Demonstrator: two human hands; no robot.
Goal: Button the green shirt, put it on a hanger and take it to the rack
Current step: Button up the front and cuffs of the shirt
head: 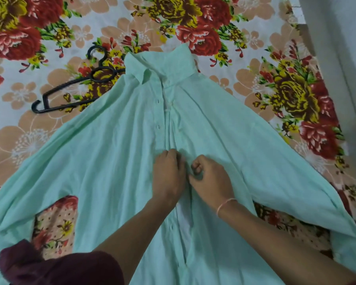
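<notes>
Both hands pinch the pale green cotton shirt (pixel 111 161) at mid-frame, left hand (pixel 169 173) steadying the placket, right hand (pixel 210 179) working a button; black plastic hanger (pixel 74 89) waits upper left.

Floral bedsheet (pixel 265 83) carries the green shirt (pixel 111 161); black hanger (pixel 74 87) alongside

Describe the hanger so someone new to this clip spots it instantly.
Start at the flowered bedsheet and find the green shirt spread across it. Left of the collar lies the hanger, partly tucked under the shirt's shoulder: the only black, thin, hooked thing there.
</notes>
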